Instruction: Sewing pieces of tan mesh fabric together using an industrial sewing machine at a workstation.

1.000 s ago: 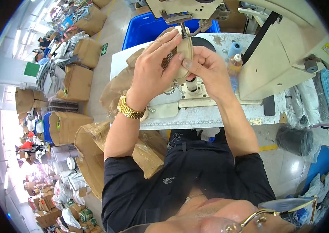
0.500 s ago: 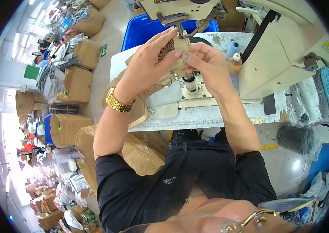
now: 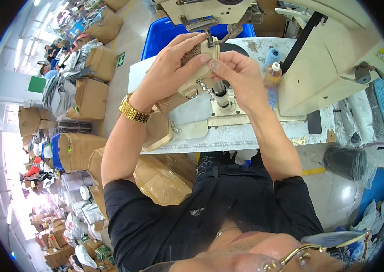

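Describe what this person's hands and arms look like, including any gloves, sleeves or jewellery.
The left hand and right hand are both gloveless. A shiny gold link band, seemingly a watch, circles the left wrist; the right wrist is bare. Short black sleeves end around the elbows, leaving both forearms uncovered.

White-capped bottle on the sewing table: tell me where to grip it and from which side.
Grip the bottle around its body, below the narrower white cap; it appears upright. Coming from its left seems best: the right hand is on that side, while the sewing machine stands close on its right and the blue thread cone behind.
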Available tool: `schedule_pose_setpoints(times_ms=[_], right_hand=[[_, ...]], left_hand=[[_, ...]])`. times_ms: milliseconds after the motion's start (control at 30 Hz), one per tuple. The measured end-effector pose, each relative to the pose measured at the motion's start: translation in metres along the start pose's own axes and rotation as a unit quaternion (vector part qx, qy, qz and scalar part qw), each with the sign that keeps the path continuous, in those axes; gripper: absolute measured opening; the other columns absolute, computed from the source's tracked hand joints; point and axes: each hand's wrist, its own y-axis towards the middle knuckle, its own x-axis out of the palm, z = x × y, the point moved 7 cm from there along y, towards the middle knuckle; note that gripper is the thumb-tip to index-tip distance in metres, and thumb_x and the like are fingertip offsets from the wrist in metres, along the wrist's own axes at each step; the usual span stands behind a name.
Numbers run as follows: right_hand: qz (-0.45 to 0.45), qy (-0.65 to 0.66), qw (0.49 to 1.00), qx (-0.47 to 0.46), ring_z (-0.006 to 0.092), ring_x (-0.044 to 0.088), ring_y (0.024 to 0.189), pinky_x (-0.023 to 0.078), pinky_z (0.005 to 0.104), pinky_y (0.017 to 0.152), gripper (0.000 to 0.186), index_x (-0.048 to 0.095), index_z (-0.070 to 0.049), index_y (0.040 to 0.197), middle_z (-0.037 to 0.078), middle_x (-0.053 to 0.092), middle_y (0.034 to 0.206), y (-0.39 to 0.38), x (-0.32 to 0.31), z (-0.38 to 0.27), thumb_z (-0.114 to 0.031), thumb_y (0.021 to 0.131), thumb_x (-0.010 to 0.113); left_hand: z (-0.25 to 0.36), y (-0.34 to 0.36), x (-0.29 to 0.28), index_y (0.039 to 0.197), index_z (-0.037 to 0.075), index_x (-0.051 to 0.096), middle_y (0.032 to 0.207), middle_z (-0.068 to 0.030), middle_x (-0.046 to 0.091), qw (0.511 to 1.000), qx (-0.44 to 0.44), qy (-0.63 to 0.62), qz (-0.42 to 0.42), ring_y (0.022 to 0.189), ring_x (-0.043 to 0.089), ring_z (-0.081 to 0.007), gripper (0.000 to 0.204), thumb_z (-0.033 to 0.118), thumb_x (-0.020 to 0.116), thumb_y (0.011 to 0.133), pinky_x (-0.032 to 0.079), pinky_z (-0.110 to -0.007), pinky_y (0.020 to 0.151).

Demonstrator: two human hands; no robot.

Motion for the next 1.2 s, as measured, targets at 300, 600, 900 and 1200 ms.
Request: schedule_pose_setpoints(times_ms=[300, 600, 900, 1200], right_hand=[[0.026, 0.048, 0.998, 0.015, 0.0080, 0.064, 0.072, 0.050, 0.0198, 0.065, 0.017, 0.068, 0.001, 0.097, 0.007, 0.071, 0.081, -0.002, 0.001, 0.004, -0.015, 0.090, 0.070], [0.039, 0.091, 0.995, -0.001, 0.0087, 0.066, 0.075, 0.052, 0.0192, 0.067, 0.018, 0.067, 0.003, 0.098, 0.008, 0.071, 0.083, -0.003, 0.005, 0.002, -0.012, 0.089, 0.070], [0.073, -0.036, 0.997, -0.013, 0.0072, 0.065, 0.076, 0.052, 0.0197, 0.066, 0.018, 0.066, 0.004, 0.098, 0.008, 0.071, 0.086, -0.006, 0.003, -0.007, -0.011, 0.089, 0.070], [0.094, -0.304, 0.931, -0.179, 0.0081, 0.061, 0.073, 0.049, 0.0228, 0.065, 0.018, 0.067, 0.001, 0.094, 0.006, 0.068, 0.083, -0.022, 0.003, -0.013, -0.015, 0.088, 0.071]], left_hand=[[-0.008, 0.012, -0.008, 0.133, -0.003, 0.052, 0.127, -0.0168, 0.055, 0.997, -0.004, 0.039, -0.073, 0.115, 0.056, -0.0285, 0.050, 0.029, 0.061, 0.095, 0.045, -0.035, 0.097], [-0.021, 0.019, 0.000, 0.131, -0.005, 0.051, 0.127, -0.0154, 0.054, 0.977, 0.024, 0.071, -0.198, 0.119, 0.052, -0.0253, 0.049, 0.027, 0.061, 0.096, 0.041, -0.034, 0.100], [-0.025, 0.008, 0.006, 0.136, 0.000, 0.050, 0.138, -0.0136, 0.048, 0.991, -0.062, -0.036, -0.112, 0.126, 0.048, -0.0231, 0.049, 0.031, 0.056, 0.098, 0.037, -0.033, 0.106], [-0.027, 0.008, 0.009, 0.138, 0.003, 0.049, 0.139, -0.0127, 0.047, 0.987, -0.094, -0.075, -0.110, 0.127, 0.046, -0.0218, 0.051, 0.035, 0.052, 0.099, 0.037, -0.032, 0.105]])
